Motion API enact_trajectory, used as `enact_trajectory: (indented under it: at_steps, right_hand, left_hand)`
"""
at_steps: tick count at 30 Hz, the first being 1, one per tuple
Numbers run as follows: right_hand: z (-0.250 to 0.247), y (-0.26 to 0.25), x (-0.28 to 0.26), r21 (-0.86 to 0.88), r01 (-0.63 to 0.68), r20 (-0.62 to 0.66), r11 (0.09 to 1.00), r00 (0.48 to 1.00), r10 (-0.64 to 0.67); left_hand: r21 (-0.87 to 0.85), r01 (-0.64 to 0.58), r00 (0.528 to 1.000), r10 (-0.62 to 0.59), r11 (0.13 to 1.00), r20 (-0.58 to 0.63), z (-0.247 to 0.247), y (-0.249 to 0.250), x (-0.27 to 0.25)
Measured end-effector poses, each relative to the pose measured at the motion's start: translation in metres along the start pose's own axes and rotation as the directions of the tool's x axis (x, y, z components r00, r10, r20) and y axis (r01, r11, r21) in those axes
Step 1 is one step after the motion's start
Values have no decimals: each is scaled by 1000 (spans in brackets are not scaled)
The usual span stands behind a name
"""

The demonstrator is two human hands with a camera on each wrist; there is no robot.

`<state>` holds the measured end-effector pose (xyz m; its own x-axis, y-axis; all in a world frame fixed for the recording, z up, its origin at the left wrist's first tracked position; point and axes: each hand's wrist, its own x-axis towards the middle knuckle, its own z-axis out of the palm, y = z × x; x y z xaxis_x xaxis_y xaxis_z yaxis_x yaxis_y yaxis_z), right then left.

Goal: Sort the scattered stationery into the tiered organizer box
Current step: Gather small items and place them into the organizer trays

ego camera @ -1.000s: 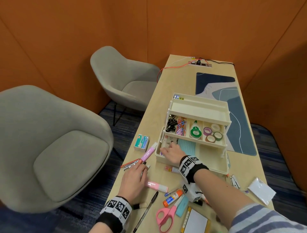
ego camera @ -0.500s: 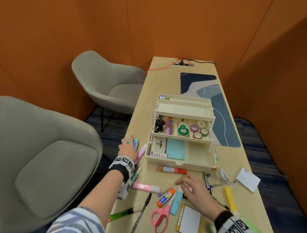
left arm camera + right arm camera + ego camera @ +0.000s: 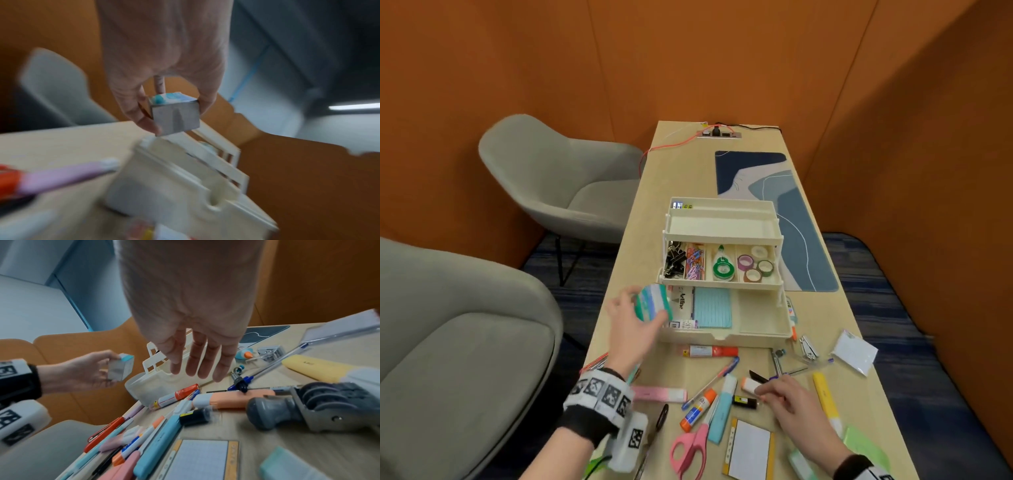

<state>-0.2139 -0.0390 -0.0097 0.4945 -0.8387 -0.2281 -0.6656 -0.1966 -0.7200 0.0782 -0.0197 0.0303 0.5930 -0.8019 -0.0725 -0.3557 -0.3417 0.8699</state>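
Observation:
The cream tiered organizer point(image 3: 722, 337) stands open mid-table, with clips, tapes and a corrector in its middle tier and a marker box and blue pad in the bottom one. My left hand point(image 3: 630, 322) grips a small teal-and-white striped box point(image 3: 654, 303) point(image 3: 174, 116) in the air at the organizer's front left corner point(image 3: 164, 162). My right hand point(image 3: 787, 401) point(image 3: 195, 374) hovers with straight fingers over an orange highlighter point(image 3: 748, 384) point(image 3: 236, 398) and holds nothing.
Loose items lie in front of the organizer: red marker point(image 3: 709, 351), glue stick point(image 3: 697, 409), pink scissors point(image 3: 688, 452), notepad point(image 3: 750, 448), yellow highlighter point(image 3: 825, 397), white packet point(image 3: 854, 351). Grey chairs point(image 3: 482, 359) stand left of the table. A blue mat point(image 3: 784, 219) lies behind.
My left hand took the striped box from the table's left edge and lifted it toward the organizer. My right hand left the bottom tier and came back over the loose pens.

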Motion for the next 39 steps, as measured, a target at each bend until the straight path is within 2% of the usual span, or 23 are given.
enact_trajectory:
  at_steps: [2, 4, 7, 9, 14, 17, 20, 23, 26, 28, 29, 31, 33, 35, 37, 39]
  right_hand:
    - [0, -1, 0, 2, 4, -4, 1000, 1000, -4]
    - [-1, -1, -1, 8, 1, -7, 1000, 1000, 0]
    - [-3, 2, -7, 27, -24, -24, 999, 999, 24]
    - [-4, 6, -14, 33, -44, -32, 998, 998, 45]
    - [-2, 19, -31, 64, -94, -72, 993, 992, 99]
    - [0, 25, -38, 76, -108, -82, 991, 990, 115]
    - [-1, 26, -43, 64, -119, -54, 991, 991, 122]
    - [-1, 29, -44, 72, -134, -46, 988, 989, 137]
    - [-3, 30, -44, 101, -158, -48, 982, 985, 164]
    - [-5, 30, -44, 112, -156, -63, 981, 984, 164]
    - [-5, 30, -45, 112, -155, -62, 981, 985, 163]
    - [-5, 29, -45, 99, -148, -44, 984, 987, 153]
    - [-6, 27, -44, 72, -137, -23, 988, 990, 139]
    - [-9, 25, -41, 47, -127, -12, 991, 992, 128]
    - [-14, 24, -35, 19, -125, -20, 992, 992, 125]
    - [-24, 29, -23, -38, -133, -91, 990, 987, 129]
  left_hand:
    - [6, -68, 986, 66, 998, 154, 25, 16, -9]
    - [35, -90, 950, 76, 995, 302, 56, 28, -6]
    - [146, -66, 896, -6, 987, 444, 97, 39, 10]
    - [244, -49, 868, -80, 968, 490, 116, 44, 21]
    - [395, -56, 846, -166, 917, 507, 147, 44, 43]
    - [382, -47, 833, -175, 923, 525, 157, 41, 54]
    - [335, -37, 840, -153, 941, 520, 163, 39, 58]
    - [376, -120, 877, -80, 919, 474, 167, 35, 55]
    - [525, -214, 911, -26, 824, 411, 164, 32, 45]
    - [563, -314, 909, 71, 765, 411, 163, 32, 34]
    - [547, -401, 882, 149, 735, 447, 164, 32, 27]
    - [488, -568, 780, 244, 663, 576, 167, 33, 17]
    - [471, -628, 695, 174, 619, 697, 168, 35, 14]
    - [499, -644, 666, 104, 580, 738, 168, 36, 19]
    - [517, -659, 661, 92, 547, 745, 165, 35, 24]
    - [521, -652, 664, 82, 551, 743, 161, 33, 30]
